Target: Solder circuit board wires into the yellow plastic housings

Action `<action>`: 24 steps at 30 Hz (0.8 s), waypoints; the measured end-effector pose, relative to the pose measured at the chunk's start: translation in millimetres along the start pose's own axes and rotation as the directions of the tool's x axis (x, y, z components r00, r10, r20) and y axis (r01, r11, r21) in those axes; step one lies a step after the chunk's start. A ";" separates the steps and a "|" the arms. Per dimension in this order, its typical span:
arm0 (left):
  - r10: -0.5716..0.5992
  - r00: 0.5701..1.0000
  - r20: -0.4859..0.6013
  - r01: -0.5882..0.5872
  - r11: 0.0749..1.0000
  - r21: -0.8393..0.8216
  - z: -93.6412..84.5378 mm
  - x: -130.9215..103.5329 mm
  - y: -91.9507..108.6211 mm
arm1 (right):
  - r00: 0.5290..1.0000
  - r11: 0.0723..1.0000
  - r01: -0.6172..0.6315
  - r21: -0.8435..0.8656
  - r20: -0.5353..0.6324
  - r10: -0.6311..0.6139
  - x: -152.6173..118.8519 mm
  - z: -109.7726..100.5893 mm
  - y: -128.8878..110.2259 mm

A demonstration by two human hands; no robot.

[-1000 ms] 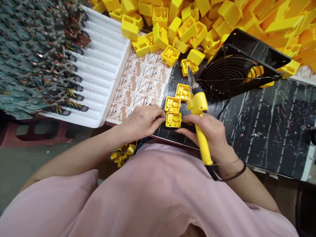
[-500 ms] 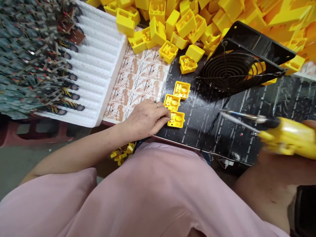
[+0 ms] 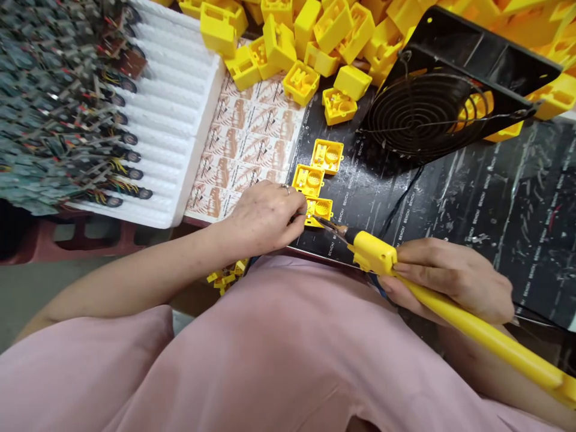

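Note:
My right hand (image 3: 454, 279) grips a yellow soldering gun (image 3: 373, 252) by its handle. Its dark metal tip reaches the nearest small yellow plastic casing (image 3: 323, 208), at that casing's lower edge. My left hand (image 3: 270, 216), with a ring on one finger, rests at the casing's left side, thumb and fingers pinched together. What lies between those fingertips is hidden. Two more open casings form a staggered row behind: a middle one (image 3: 308, 180) and a farther one (image 3: 327, 156). Round speaker grilles are moulded inside them.
A black fan (image 3: 418, 120) with a wire guard stands at the back right of the black bench top (image 3: 450, 210). Yellow casings (image 3: 330, 27) are heaped behind. On the left, a white foam tray (image 3: 175, 108) carries many wired circuit boards (image 3: 54, 108).
My right hand has brought the soldering gun leftward from the right side to the nearest casing. My left hand stays at that casing. The view has shifted slightly.

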State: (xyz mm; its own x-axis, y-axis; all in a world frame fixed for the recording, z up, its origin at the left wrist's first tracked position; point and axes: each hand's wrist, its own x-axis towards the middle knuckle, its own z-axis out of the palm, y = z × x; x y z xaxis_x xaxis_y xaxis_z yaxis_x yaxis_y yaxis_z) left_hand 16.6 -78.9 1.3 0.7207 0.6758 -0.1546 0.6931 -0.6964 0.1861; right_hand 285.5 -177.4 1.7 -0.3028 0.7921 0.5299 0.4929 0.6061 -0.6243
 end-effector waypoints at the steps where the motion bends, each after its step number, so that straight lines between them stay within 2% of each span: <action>1: -0.014 0.999 0.039 0.013 1.000 0.016 -2.4 1.4 1.3 | 0.999 1.000 0.014 -0.015 0.032 -0.013 0.0 0.6 -0.5; 4: -0.033 0.991 0.131 0.025 0.998 0.060 -8.0 5.7 4.1 | 0.989 0.994 0.107 -0.033 0.108 -0.103 0.4 -0.4 -2.5; 6: -0.029 0.989 0.148 0.018 0.997 0.073 -9.6 7.6 4.4 | 0.984 0.989 0.143 -0.045 0.113 -0.137 1.7 -3.4 -3.8; 10: 0.003 0.992 0.124 -0.011 0.998 0.061 -8.8 8.5 2.3 | 0.975 0.991 0.087 -0.101 0.212 -0.064 6.1 -8.6 -3.9; 15: 0.031 0.995 0.094 -0.036 0.998 0.046 -7.5 8.5 0.4 | 0.968 0.977 0.213 -0.023 0.144 -0.208 7.9 -7.6 -1.2; 18: 0.041 0.996 0.083 -0.045 0.998 0.050 -7.9 9.2 -0.2 | 0.978 0.992 0.114 -0.046 0.179 -0.104 3.1 -13.2 -4.0; 21: 0.046 0.996 0.079 -0.050 0.998 0.046 -8.4 10.0 -0.4 | 0.992 0.995 -0.034 -0.098 0.121 0.046 -4.9 -20.9 -6.2; 24: 0.046 0.996 0.080 -0.050 0.997 0.055 -9.2 10.8 0.5 | 0.994 0.995 -0.024 -0.094 0.101 0.034 -11.2 -22.6 -2.9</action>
State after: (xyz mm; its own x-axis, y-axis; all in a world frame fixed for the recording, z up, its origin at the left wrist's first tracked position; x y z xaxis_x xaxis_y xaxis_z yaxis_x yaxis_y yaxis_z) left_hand 24.6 -69.7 8.7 0.7508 0.6216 -0.2235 0.6558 -0.7417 0.1403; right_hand 305.9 -189.7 10.5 -0.3666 0.8155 0.4479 0.5749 0.5771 -0.5801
